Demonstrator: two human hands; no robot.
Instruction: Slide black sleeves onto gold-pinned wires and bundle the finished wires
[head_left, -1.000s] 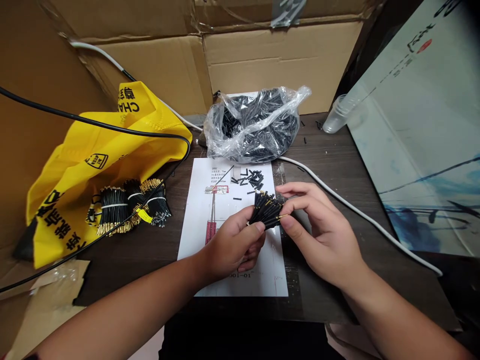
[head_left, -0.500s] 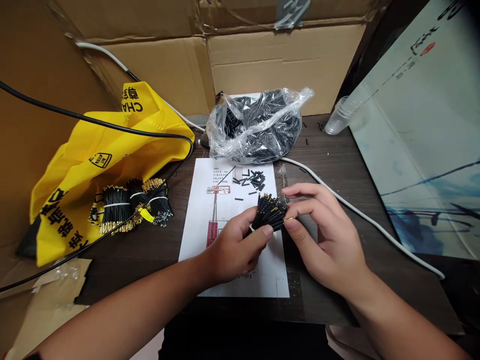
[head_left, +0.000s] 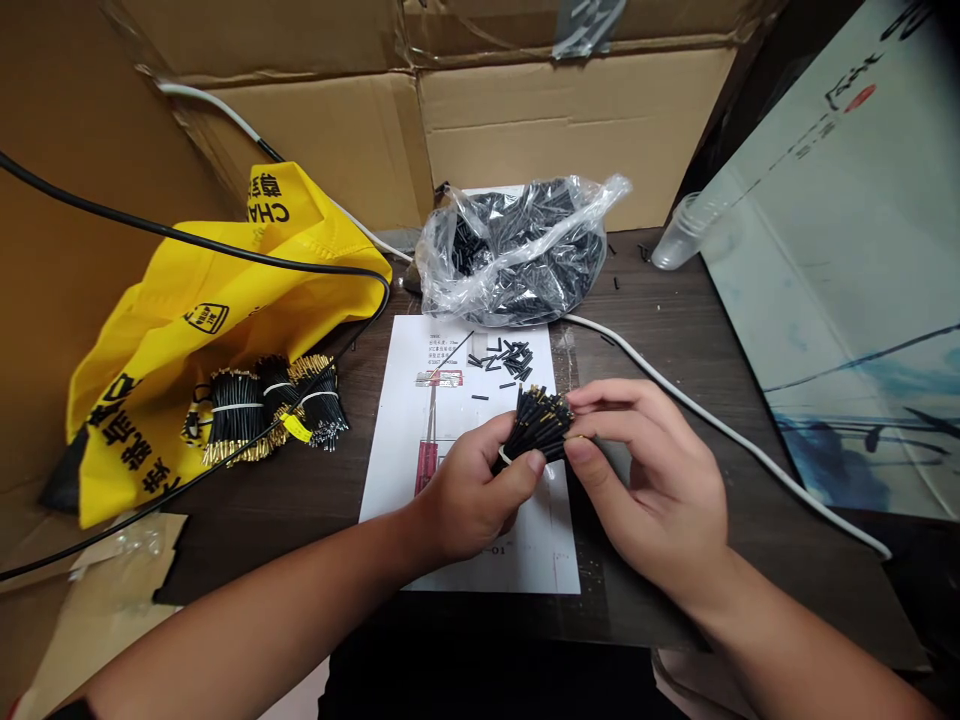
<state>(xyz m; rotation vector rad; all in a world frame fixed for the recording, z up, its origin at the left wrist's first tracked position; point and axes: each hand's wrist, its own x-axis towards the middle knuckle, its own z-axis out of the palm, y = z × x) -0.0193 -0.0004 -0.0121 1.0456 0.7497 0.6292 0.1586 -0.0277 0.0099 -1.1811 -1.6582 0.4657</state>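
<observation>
My left hand (head_left: pixel 480 490) is closed round a bundle of short black wires (head_left: pixel 536 425) with gold-coloured tips, tied by a white band. The bundle is tilted, its tips fanned toward the upper right. My right hand (head_left: pixel 645 475) pinches at the bundle's right side, thumb and index finger on a gold-tipped wire end (head_left: pixel 579 437). Most of that wire is hidden. Beyond the bundle, loose short black sleeves (head_left: pixel 516 360) lie scattered on a printed paper sheet (head_left: pixel 390 450), which shows a drawing.
A clear plastic bag (head_left: pixel 517 255) full of black sleeves stands behind the paper. Several tied wire bundles (head_left: pixel 238 415) lie left beside a yellow bag (head_left: pixel 180 280). A black cable (head_left: pixel 300 266) crosses above them. A white cable (head_left: pixel 720 420) and plastic cups (head_left: pixel 679 235) are at right. Cardboard (head_left: pixel 555 140) closes the back.
The right thumb and fingertips have come slightly left, closer against the bundle, and less of the gold tip shows. My left hand keeps its hold. The view has shifted slightly.
</observation>
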